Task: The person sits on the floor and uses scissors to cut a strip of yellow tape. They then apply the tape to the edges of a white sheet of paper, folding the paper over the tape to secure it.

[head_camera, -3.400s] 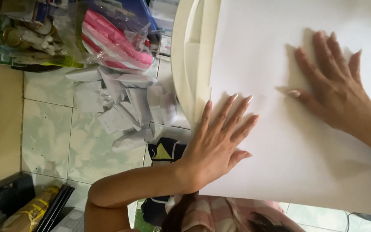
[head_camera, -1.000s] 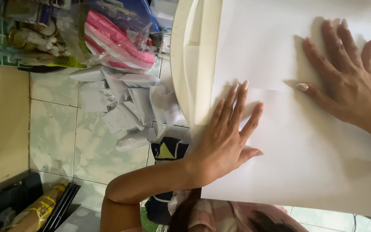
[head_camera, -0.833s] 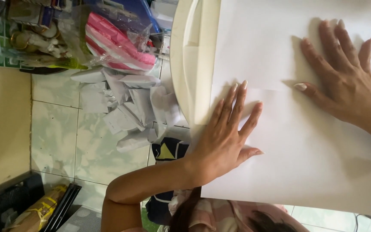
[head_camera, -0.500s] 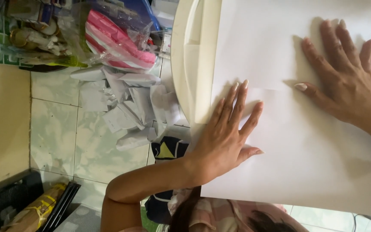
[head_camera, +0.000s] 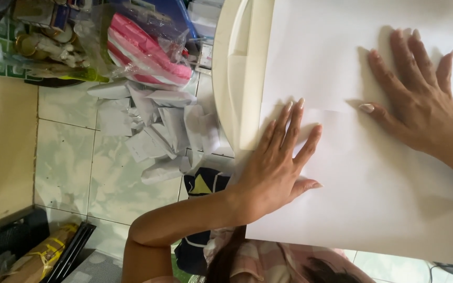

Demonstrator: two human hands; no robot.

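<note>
Basically both palms lay flat, fingers spread, grasping nothing: my left hand (head_camera: 276, 167) pressed the white paper sheet (head_camera: 363, 173) near its edge, my right hand (head_camera: 420, 110) further in. The sheet lay directly under both, on the cream plastic table (head_camera: 237, 78), overhanging the rim. Uneven pressure could probably have skewed or wrinkled it, or slid it toward the folded paper scraps (head_camera: 153, 136) on the floor.

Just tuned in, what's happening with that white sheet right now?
A person has both hands flat on a large white sheet spread over a cream round table. The left hand presses near the sheet's edge at the table rim, fingers spread. The right hand presses further in. A faint crease runs between them. Folded white papers lie piled on the tiled floor beside the table.
</note>
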